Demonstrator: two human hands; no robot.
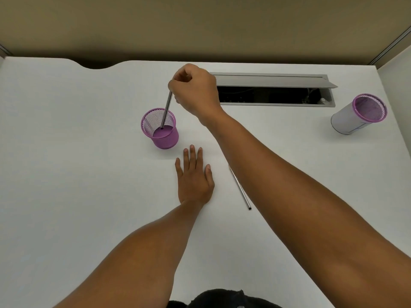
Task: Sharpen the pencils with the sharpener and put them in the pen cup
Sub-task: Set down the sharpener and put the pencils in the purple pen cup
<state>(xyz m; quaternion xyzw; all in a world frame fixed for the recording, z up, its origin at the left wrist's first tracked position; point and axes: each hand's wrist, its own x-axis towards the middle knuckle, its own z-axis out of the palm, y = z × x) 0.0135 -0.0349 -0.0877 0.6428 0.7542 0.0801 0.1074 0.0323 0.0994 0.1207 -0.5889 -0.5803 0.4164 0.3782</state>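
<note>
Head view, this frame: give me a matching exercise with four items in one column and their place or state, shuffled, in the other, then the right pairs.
Items
1. right hand
2. left hand
3. pencil on the table
4. purple mesh cup

States
A. lies flat, palm down, on the table
B. stands upright with a pencil's lower end inside
C. pinches the top of a pencil
D. lies loose beside the right forearm

Pairs: 1-C, 2-A, 3-D, 4-B
</note>
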